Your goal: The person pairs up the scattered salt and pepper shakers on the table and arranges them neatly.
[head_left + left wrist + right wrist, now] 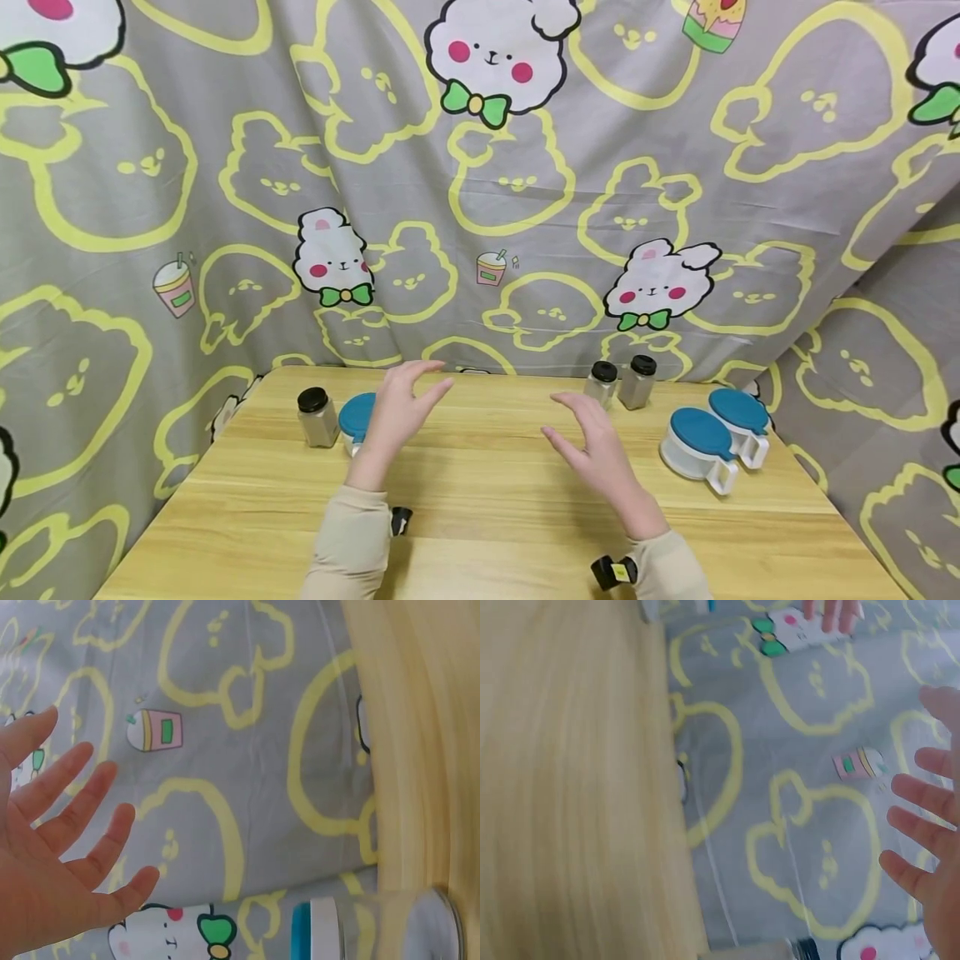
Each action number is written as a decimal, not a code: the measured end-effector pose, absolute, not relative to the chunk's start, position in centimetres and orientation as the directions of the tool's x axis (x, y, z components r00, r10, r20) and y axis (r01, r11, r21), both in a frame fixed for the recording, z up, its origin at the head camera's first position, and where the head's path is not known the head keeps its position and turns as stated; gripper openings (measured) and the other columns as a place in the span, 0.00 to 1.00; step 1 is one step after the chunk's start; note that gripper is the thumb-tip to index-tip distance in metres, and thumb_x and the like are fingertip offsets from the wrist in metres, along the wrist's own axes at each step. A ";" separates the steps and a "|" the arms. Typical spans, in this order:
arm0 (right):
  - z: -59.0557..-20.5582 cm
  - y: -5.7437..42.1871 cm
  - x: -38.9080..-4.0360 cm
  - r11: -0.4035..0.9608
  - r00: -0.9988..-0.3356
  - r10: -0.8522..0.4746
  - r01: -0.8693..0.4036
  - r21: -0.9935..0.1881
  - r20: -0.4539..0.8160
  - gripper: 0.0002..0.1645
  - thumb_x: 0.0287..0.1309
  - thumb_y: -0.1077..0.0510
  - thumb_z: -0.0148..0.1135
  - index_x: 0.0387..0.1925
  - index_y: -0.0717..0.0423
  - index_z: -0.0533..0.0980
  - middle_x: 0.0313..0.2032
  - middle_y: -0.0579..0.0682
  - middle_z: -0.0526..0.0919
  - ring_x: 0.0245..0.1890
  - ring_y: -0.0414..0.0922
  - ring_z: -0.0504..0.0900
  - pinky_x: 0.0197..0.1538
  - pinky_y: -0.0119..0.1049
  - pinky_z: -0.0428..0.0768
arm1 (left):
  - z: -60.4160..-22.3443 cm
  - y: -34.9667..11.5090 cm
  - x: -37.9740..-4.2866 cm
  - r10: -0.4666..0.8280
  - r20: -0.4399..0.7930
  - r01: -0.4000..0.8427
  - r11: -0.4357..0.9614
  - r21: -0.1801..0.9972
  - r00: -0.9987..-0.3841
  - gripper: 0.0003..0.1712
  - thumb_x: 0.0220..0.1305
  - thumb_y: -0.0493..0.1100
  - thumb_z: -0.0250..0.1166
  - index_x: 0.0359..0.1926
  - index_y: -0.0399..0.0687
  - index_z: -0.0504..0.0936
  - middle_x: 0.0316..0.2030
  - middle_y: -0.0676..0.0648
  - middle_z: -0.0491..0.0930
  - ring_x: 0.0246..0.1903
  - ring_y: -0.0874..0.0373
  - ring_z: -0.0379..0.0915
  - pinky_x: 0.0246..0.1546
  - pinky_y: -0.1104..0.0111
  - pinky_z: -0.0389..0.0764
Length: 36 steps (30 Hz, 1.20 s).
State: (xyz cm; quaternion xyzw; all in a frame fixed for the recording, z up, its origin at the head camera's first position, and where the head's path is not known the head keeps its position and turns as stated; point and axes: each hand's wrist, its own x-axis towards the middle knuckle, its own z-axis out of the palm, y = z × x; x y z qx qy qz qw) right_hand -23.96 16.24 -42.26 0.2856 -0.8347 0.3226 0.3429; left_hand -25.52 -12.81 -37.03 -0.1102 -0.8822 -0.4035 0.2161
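Note:
My left hand (397, 417) is held over the left part of the table, holding nothing, its fingers spread in the left wrist view. Partly behind it stands a blue-lidded seasoning jar (356, 415), and a black-capped shaker (318, 418) is just left of that. Over the right part of the table I hold my right hand (597, 446), likewise with nothing in it and fingers apart. Beyond its fingers are two more black-capped shakers, a nearer one (601, 385) and a farther one (637, 383). Two handled jars with blue lids, one nearer (699, 446) and one farther (741, 421), sit to its right.
The wooden table (480, 492) ends at the back against a grey curtain (405, 183) printed with yellow outlines and white cartoon animals. The curtain wraps round both sides. Small black devices are strapped to the left wrist (401, 522) and right wrist (613, 572).

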 end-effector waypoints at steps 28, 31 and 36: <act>-41.6 22.6 -23.8 0.738 -0.584 0.016 -0.541 -0.404 0.811 0.30 0.45 0.64 0.73 0.54 0.65 0.76 0.50 0.63 0.81 0.52 0.60 0.75 0.55 0.54 0.69 | -36.1 -6.7 -27.5 0.060 0.456 0.423 0.498 0.757 -0.888 0.23 0.62 0.54 0.67 0.55 0.52 0.82 0.55 0.48 0.82 0.60 0.47 0.72 0.62 0.50 0.70; -41.6 23.5 -23.6 0.746 -0.622 0.057 -0.493 -0.447 0.781 0.30 0.47 0.63 0.72 0.54 0.65 0.75 0.50 0.64 0.80 0.53 0.61 0.74 0.55 0.57 0.68 | -36.4 -5.9 -27.8 0.067 0.458 0.430 0.485 0.761 -0.886 0.23 0.61 0.54 0.67 0.55 0.52 0.82 0.55 0.47 0.81 0.60 0.46 0.71 0.63 0.48 0.68; -41.6 25.3 -23.2 0.753 -0.654 0.123 -0.429 -0.500 0.746 0.30 0.48 0.63 0.72 0.55 0.65 0.75 0.50 0.66 0.79 0.54 0.63 0.73 0.56 0.60 0.67 | -36.8 -4.6 -28.2 0.068 0.436 0.412 0.482 0.773 -0.898 0.24 0.61 0.55 0.67 0.56 0.52 0.81 0.56 0.47 0.81 0.61 0.46 0.70 0.64 0.48 0.67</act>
